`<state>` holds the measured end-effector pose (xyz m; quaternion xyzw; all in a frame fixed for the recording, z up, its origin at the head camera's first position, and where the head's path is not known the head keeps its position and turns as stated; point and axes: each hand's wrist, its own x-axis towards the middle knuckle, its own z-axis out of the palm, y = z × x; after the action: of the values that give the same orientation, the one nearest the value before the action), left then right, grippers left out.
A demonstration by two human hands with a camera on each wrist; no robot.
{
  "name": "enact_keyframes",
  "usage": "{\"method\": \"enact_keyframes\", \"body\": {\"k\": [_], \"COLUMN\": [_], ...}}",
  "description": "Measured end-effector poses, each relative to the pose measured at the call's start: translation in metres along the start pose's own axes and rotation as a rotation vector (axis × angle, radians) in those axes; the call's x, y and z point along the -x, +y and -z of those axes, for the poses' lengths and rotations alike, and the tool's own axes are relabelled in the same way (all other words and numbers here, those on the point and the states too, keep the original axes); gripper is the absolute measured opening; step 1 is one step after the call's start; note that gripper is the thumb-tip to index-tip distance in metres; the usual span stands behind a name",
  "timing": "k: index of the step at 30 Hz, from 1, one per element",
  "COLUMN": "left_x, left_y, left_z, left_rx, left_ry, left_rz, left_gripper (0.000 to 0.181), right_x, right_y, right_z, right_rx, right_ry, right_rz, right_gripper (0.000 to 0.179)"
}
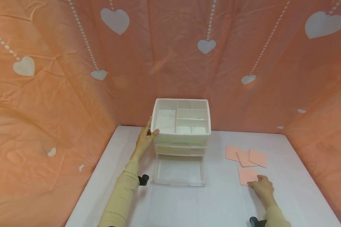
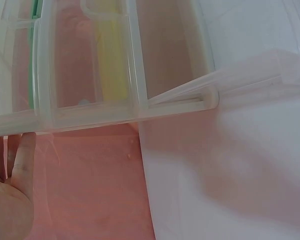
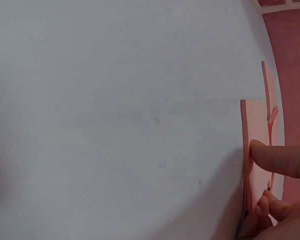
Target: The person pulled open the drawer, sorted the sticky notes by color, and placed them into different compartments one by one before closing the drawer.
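Note:
A white plastic drawer organizer [image 1: 180, 135] stands at the back of the table, its bottom clear drawer [image 1: 179, 183] pulled out. My left hand [image 1: 143, 140] steadies its left side, thumb over the front corner of the top rim and fingers straight along the wall. In the left wrist view, fingertips [image 2: 25, 150] touch the organizer's side. On the right, my right hand [image 1: 262, 188] pinches the near edge of a thin pink square [image 1: 246, 175]. The right wrist view has the thumb [image 3: 275, 157] on the square's face and the other fingers curled by its lower edge.
Several more pink squares [image 1: 258, 157] lie partly overlapping just beyond the right hand. The organizer's top tray [image 1: 166, 118] has dividers. Green and yellow show through the upper drawers [image 1: 180, 150]. An orange cloth [image 1: 182, 72] with hearts hangs around the white table [image 1: 224, 201].

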<state>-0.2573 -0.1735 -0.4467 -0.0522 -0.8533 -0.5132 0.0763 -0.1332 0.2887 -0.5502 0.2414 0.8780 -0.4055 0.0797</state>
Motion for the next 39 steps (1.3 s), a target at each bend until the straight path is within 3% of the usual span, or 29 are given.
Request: {"method": "enact_keyframes", "body": {"k": [5, 12, 19, 32, 37, 39], "left_x": [-0.001, -0.001, -0.002, -0.002, -0.001, -0.001], "left_y": [0.0, 0.0, 0.002, 0.0, 0.0, 0.0], "left_z": [0.0, 0.0, 0.0, 0.0, 0.001, 0.001], "left_rx": [-0.008, -0.009, 0.004, -0.002, 0.003, 0.012], "left_ry": [-0.005, -0.009, -0.006, -0.008, -0.015, -0.016], "left_rz": [0.008, 0.007, 0.005, 0.008, 0.008, 0.008], "left_gripper": [0.068, 0.069, 0.067, 0.067, 0.067, 0.067], "right_x": [0.0, 0.006, 0.013, 0.024, 0.033, 0.037], "right_y": [-0.001, 0.006, 0.015, 0.012, -0.004, -0.012], "right_z": [-0.002, -0.003, 0.005, 0.014, 0.013, 0.012], "right_rx": [0.032, -0.041, -0.087, -0.319, -0.531, -0.607], "right_ry": [0.01, 0.064, 0.156, 0.172, 0.14, 0.111], "right_rz": [0.002, -0.001, -0.021, -0.133, -0.132, -0.11], "right_gripper": [0.07, 0.067, 0.048, 0.054, 0.01, 0.01]}}
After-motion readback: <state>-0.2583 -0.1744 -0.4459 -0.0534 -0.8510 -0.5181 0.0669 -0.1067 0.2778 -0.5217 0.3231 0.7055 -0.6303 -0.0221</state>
